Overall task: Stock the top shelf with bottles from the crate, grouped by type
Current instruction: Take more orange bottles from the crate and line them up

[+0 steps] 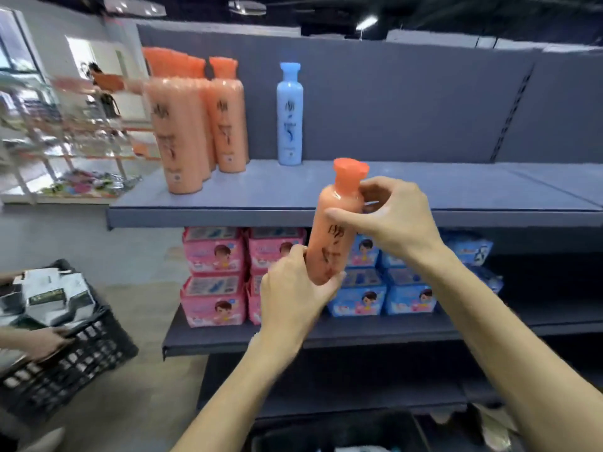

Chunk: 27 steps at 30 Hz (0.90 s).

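Between both hands, the orange bottle (332, 230) looks smooth, glossy plastic. Beyond them, the top shelf (424, 187) is matt grey painted metal. Below, pink packs (213, 275) show shiny printed film.

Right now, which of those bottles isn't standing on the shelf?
The orange bottle held in both hands, left hand low, right hand near the cap. The other orange bottles and the blue bottle stand on the top shelf.

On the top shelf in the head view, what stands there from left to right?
Orange bottles in a group at the left → one blue bottle → bare top shelf to the right. The orange bottle held in both hands, left hand and right hand, is in front of the shelf, not on it.
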Each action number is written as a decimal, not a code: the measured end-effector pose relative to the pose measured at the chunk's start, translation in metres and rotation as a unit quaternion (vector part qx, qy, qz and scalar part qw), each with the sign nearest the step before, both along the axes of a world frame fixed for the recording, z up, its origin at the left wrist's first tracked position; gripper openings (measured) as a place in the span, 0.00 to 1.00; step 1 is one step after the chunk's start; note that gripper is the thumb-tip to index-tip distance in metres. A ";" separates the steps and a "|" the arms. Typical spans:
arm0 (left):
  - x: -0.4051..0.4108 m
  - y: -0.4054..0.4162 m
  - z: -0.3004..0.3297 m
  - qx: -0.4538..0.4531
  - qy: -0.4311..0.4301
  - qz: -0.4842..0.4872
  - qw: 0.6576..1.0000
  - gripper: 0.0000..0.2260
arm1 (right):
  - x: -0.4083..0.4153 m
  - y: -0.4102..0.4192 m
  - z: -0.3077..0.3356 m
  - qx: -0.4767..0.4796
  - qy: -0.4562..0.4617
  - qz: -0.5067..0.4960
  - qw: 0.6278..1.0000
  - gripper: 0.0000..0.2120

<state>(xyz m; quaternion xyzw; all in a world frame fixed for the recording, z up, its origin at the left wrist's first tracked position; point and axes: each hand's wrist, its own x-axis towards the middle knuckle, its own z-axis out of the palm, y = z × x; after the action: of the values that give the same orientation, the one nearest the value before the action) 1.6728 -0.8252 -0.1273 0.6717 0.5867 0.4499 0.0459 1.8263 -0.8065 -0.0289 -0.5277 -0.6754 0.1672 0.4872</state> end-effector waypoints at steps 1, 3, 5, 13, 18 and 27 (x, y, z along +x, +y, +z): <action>-0.005 0.003 0.015 0.014 0.002 0.012 1.000 0.21 | -0.007 0.003 0.017 0.013 -0.001 0.008 1.000 0.18; -0.017 0.012 0.043 0.031 0.004 0.031 0.999 0.22 | -0.022 0.012 0.047 0.033 -0.006 0.015 0.999 0.17; -0.030 0.021 0.067 0.040 -0.004 0.046 0.998 0.22 | -0.038 0.021 0.072 0.048 -0.005 0.021 0.999 0.17; -0.074 0.046 0.111 0.037 -0.036 0.100 0.994 0.21 | -0.098 0.062 0.113 0.058 -0.003 0.056 0.997 0.21; -0.086 0.059 0.112 0.019 -0.049 0.119 0.992 0.21 | -0.125 0.080 0.115 0.050 -0.035 0.062 0.996 0.22; -0.102 0.103 0.123 -0.025 -0.012 0.164 0.986 0.19 | -0.162 0.132 0.120 0.025 -0.065 0.053 0.996 0.23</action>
<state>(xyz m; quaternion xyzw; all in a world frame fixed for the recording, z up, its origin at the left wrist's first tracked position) 1.5711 -0.7218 -0.0041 0.5593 0.6994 0.4450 -0.0046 1.6642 -0.6742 0.0913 -0.4887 -0.7368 0.1415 0.4453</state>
